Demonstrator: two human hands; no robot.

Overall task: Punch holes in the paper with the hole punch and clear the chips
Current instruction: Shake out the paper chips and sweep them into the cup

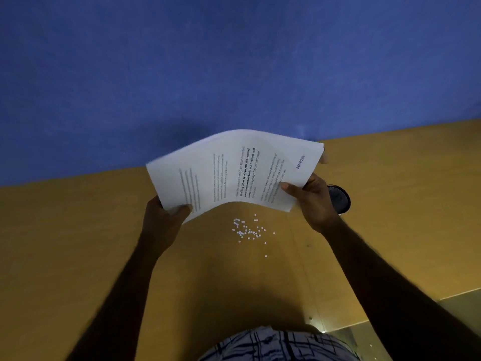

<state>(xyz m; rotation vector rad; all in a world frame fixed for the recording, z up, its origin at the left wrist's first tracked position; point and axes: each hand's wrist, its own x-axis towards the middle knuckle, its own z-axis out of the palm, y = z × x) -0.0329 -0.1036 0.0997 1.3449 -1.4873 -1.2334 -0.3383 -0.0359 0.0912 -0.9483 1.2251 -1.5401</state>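
White paper (234, 173), likely light and floppy, bows between your left grip (166, 217) and right grip (312, 201), each pinching a near corner.

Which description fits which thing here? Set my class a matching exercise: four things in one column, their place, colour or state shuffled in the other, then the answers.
Things
1. sheaf of printed paper
2. paper chips
3. dark round object
4. wall

Descriptions
A. blue, behind the table
B. partly hidden behind the right hand
C. scattered on the table
D. bent, gripped by the left hand and the right hand

Pairs: 1-D, 2-C, 3-B, 4-A
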